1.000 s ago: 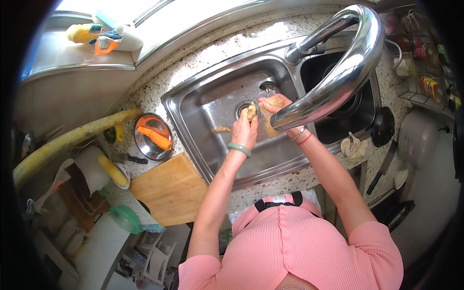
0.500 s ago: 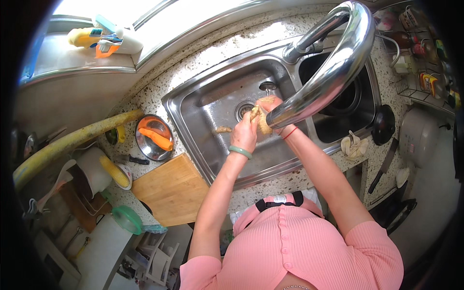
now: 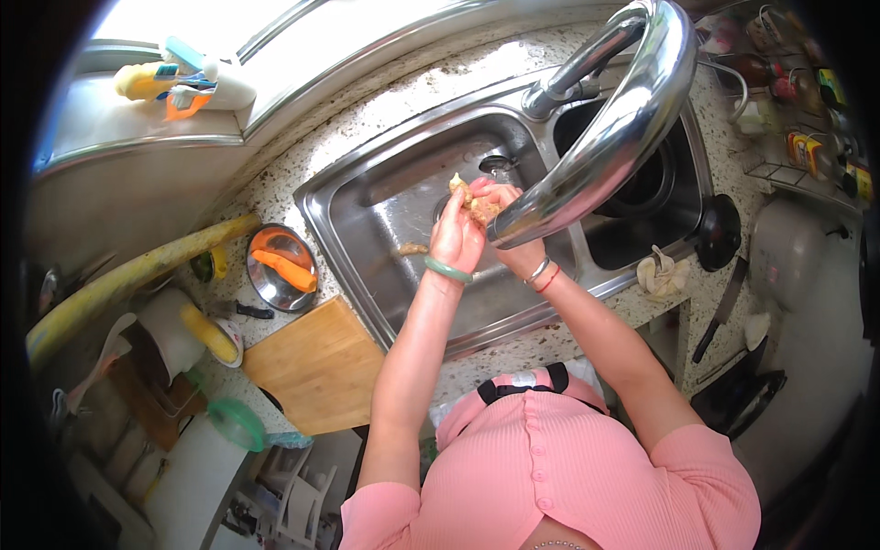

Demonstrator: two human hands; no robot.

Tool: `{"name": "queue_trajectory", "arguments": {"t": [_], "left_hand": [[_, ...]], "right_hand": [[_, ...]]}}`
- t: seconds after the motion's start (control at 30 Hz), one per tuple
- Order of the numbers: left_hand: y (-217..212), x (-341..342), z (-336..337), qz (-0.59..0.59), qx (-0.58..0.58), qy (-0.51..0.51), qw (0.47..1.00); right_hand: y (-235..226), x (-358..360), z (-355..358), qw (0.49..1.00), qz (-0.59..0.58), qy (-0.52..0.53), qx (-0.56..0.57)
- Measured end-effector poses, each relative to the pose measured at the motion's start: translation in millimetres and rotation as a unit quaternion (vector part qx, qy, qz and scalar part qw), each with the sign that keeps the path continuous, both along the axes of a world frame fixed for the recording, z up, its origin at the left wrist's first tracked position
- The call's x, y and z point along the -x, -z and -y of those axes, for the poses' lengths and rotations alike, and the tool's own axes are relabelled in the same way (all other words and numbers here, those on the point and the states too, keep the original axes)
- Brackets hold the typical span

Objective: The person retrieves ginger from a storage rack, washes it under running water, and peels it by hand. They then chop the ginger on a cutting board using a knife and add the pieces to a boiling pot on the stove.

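Left hand (image 3: 458,238): gripping pale, knobby ginger (image 3: 483,212) above the sink (image 3: 495,307), its fingers pointing away from the body and a green bangle (image 3: 448,269) circling the wrist.
Right hand (image 3: 520,258): curling its fingers round the ginger just beside the left hand, partly hiding behind the tap; a silver bangle (image 3: 539,270) and a red string (image 3: 549,280) are circling the wrist.
Ginger: sitting between the two hands, one knob poking out past the left fingertips; whether the hands are holding one piece or two, I cannot tell.
Sink floor: a smaller brownish piece (image 3: 412,248) is lying left of the left hand, apart from it.
Tap (image 3: 600,165): arching over from the back, its spout end hanging over the right hand.
Second basin (image 3: 625,241): standing dark to the right of the tap.
Plate (image 3: 256,284): lying left of the sink, carrots (image 3: 284,269) resting on it.
Chopping board (image 3: 321,371): lying on the counter near the sink's front left corner, a black knife handle (image 3: 255,313) showing between it and the plate.
Right counter: a crumpled cloth (image 3: 662,275) is lying beside the second basin, a cleaver (image 3: 721,310) resting farther right.
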State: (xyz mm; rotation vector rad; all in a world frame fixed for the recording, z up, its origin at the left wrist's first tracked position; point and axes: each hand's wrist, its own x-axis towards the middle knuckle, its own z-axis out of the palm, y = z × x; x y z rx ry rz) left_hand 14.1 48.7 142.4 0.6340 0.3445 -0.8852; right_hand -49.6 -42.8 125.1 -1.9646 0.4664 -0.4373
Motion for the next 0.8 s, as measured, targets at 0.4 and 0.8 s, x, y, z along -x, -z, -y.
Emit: {"name": "queue_trajectory", "arguments": {"t": [0.4, 0.8], "left_hand": [[1, -2, -32, 0.139, -0.229, 0.123, 0.956], [12, 23, -24, 0.010, -0.186, 0.022, 0.982]], "right_hand": [[0, 5, 22, 0.910, -0.093, -0.044, -0.401], [7, -9, -4, 0.977, -0.078, -0.017, -0.197]]}}
